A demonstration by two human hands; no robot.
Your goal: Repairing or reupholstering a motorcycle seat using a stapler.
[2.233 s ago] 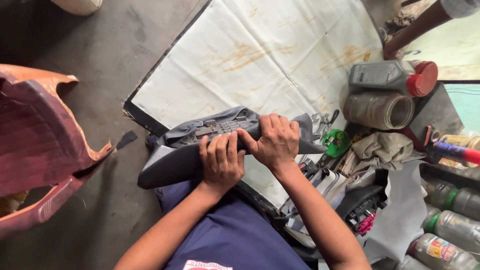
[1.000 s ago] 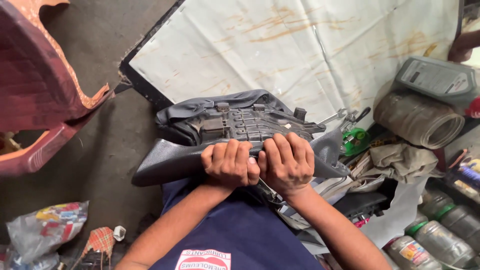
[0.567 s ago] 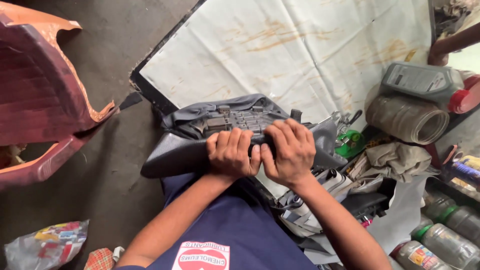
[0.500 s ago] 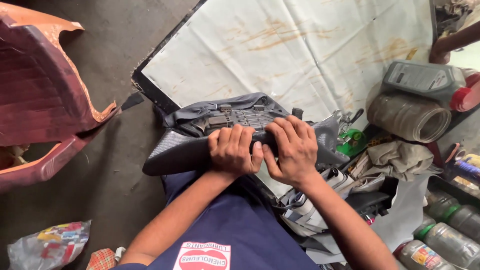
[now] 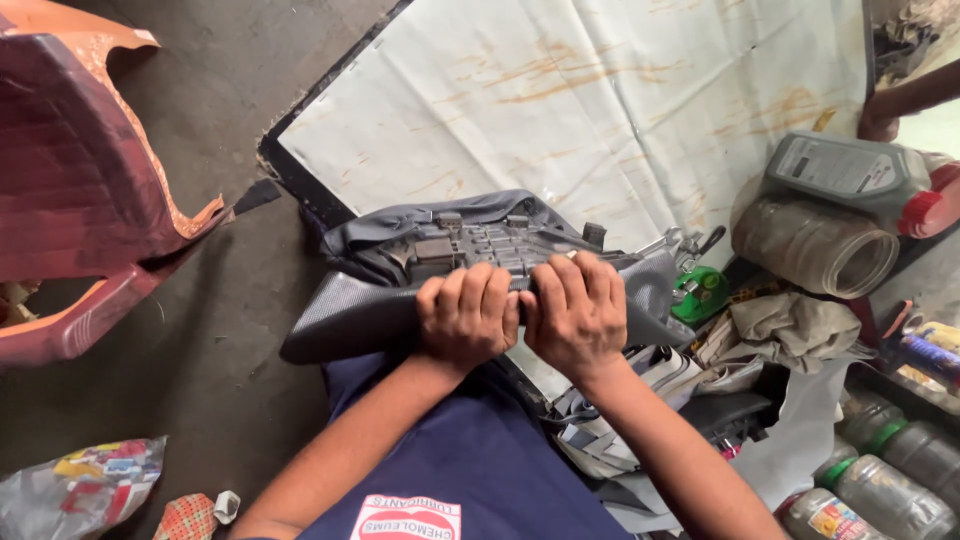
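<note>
Both left hand (image 5: 467,318) and right hand (image 5: 572,315) clenched on seat (image 5: 470,265); chair (image 5: 80,180) left, jar (image 5: 815,245) right.

Both hands are held side by side, touching, at the middle of the view. The left hand (image 5: 466,318) is curled into a tight grip, knuckles up. The right hand (image 5: 574,314) is likewise clenched, its fingers (image 5: 572,280) bent forward. Both bare forearms are angled down toward the body, elbows spread apart.

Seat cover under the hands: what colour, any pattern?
Dark grey seat cover with a fine textured grain, no print. Only the head view shows it, under the left hand and right hand.
</note>
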